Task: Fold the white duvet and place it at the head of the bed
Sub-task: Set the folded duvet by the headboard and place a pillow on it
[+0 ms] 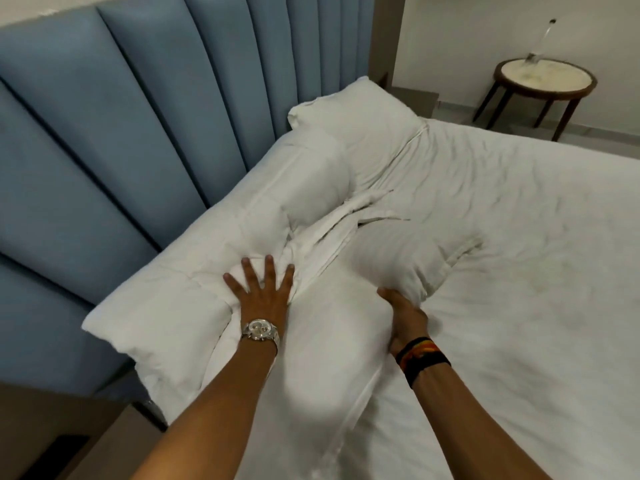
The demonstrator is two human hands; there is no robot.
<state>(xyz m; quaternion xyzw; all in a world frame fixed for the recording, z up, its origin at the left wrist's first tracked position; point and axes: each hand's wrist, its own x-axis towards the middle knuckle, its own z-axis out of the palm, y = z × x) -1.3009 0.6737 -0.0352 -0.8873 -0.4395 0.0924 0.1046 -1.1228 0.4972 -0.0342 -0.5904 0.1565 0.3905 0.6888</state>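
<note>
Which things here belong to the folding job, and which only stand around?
Job: white duvet; left hand flat on it; right hand gripping it; bed; blue headboard.
Around: pillow; round side table.

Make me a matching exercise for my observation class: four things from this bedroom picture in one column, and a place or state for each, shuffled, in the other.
Things:
1. left hand
2. right hand
3. round side table
4. blue padded headboard

Places or states:
A. stands on the floor beyond the far side of the bed
B. lies flat with fingers spread, pressing the folded white duvet
C. rises upright behind the duvet
D. curls around the edge of a white bundle of bedding

Pairs: 1-B, 2-D, 3-A, 4-C
</note>
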